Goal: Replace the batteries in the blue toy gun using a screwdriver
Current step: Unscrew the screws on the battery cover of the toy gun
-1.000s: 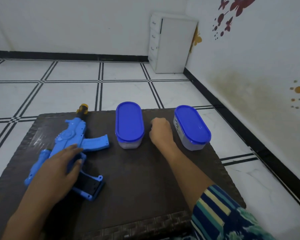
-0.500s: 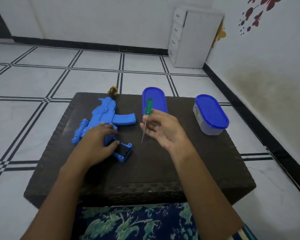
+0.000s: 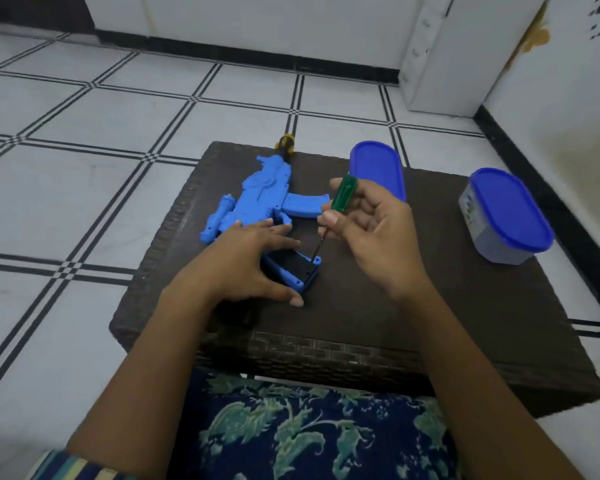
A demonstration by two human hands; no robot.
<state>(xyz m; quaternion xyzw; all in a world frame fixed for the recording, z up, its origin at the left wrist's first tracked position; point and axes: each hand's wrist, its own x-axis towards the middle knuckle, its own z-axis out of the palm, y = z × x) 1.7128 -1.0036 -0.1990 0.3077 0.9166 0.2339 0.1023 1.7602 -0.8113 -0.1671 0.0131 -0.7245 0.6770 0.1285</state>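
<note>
Gun (image 3: 257, 199) lay flat on the left half of the table (image 3: 430, 306), barrel pointing away. Its yellow-black muzzle (image 3: 284, 143) sat right at the far edge, and the stock end was near the left edge. The battery box (image 3: 297, 271) at the grip base faced up, toward the middle of the table, well back from the near edge.

Left hand (image 3: 243, 265) pressed down on the gun's rear with fingers spread and fairly straight. The thumb lay along the near side of the box, not wrapped round anything.

Right hand (image 3: 371, 233) pinched the screwdriver (image 3: 342, 194) by its green handle, thumb against fingertips, palm turned toward the camera. The shaft slanted down and left, with its tip at the far right corner of the box. Whether it sat in a screw was too small to tell.

One tub (image 3: 376, 168) with a blue lid stood at the far edge, just behind the right hand. Another tub (image 3: 506, 216) stood close to the right edge, well apart from the gun. Dark tabletop showed between the box and that tub, and in a strip along the near edge. Tiled floor (image 3: 84, 188) lay on the left, and a white cabinet (image 3: 444, 64) stood by the wall beyond.
</note>
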